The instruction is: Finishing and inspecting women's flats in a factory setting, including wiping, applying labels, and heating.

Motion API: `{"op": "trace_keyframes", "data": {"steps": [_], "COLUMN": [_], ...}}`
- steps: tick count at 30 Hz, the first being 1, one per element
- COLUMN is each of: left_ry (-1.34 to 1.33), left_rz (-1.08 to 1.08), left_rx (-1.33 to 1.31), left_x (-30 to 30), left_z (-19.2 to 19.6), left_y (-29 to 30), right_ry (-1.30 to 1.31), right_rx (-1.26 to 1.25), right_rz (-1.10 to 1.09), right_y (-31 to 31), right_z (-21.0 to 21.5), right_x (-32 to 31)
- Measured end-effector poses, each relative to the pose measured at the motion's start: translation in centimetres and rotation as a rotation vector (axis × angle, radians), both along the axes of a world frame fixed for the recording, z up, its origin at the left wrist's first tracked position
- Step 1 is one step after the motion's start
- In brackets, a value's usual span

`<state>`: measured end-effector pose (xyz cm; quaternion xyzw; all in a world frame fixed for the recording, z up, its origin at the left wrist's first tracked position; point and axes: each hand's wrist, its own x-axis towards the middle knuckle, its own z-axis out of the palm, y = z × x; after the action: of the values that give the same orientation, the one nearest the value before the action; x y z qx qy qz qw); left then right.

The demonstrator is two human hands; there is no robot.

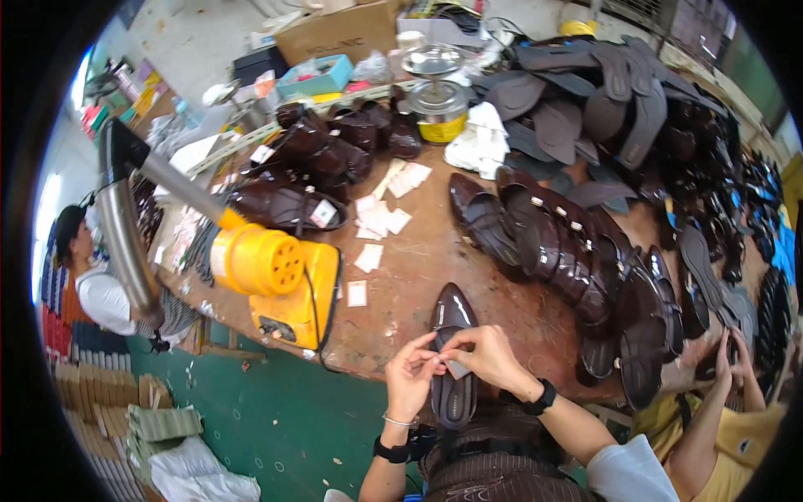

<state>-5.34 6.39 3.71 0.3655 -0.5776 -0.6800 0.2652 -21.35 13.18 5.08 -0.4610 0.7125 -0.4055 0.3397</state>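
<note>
A dark brown glossy pointed flat shoe [454, 306] lies toe-away at the table's near edge, its insole and heel [454, 407] facing up toward me. Over its opening, a small pale paper card [457, 369] is held between both hands. My right hand [489, 356] pinches it from the right, thumb and forefinger together. From the left, my left hand [410, 372] has thumb and forefinger closed at the card's edge; its other fingers are curled. The fingertips hide part of the card and the shoe's strap.
A yellow heat-blower machine [288, 289] with a metal tube stands left. Loose paper cards [376, 219] lie beyond the shoe. Rows of brown shoes [556, 243] and piled grey insoles [577, 109] fill the right. A co-worker's hands [736, 364] are at far right; another person [100, 289] is left.
</note>
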Motion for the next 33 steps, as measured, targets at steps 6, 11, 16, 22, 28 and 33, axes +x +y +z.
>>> {"op": "trace_keyframes", "data": {"steps": [6,11,16,22,28,33], "left_ry": [0.017,-0.133,-0.550,-0.207,-0.211,-0.063], "left_rz": [0.058,0.174,0.065,-0.096,0.332,0.317], "left_rx": [0.057,-0.030,-0.729,-0.129,-0.466,-0.603], "left_x": [0.3,-0.2,1.7,3.8,6.1,1.0], "left_z": [-0.6,0.3,0.0,2.7,13.1,13.7], "left_y": [0.3,1.9,2.5,-2.8,-25.9,-20.7], "right_ry": [-0.082,-0.001,0.277,0.840,0.691,0.227], "right_rx": [0.000,-0.034,-0.335,-0.377,0.227,0.154], "right_rz": [-0.033,0.005,-0.196,-0.824,-0.896,-0.847], "right_y": [0.4,1.4,5.0,14.1,24.3,27.2], "right_z": [-0.3,0.3,3.5,7.7,7.1,6.1], "right_x": [0.4,0.6,-0.1,-4.8,-8.0,-9.7]}}
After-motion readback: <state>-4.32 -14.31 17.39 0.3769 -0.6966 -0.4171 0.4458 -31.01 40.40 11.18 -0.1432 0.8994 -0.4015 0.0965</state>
